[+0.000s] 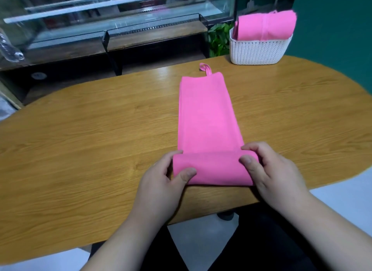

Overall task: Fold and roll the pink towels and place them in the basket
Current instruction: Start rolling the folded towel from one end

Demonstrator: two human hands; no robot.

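Pink cloth fills the middle of the head view: one towel (205, 117), folded into a long narrow strip, is laid flat on the wooden worktop (80, 149), running from 6 o'clock away toward 12 o'clock. A small hanging loop (205, 68) is seen at its far end. The near end is turned over into a short roll (211, 168).

The roll's 9 o'clock end is held by the left hand (161, 182) and its 3 o'clock end by the right hand (269, 174). Each grip is closed round the roll, with the thumb pressed on the near face and the fingers curled over the top.

The cloth is judged light, soft and limp, and liable to slacken or skew. It is best held at both ends of the roll, with even pressure kept.

One white basket (259, 51) is stood at 1 o'clock, well apart from the towel. Pink towelling (265, 25) is seen standing in it. Whether that is one towel or two cannot be told. Two hands are counted.
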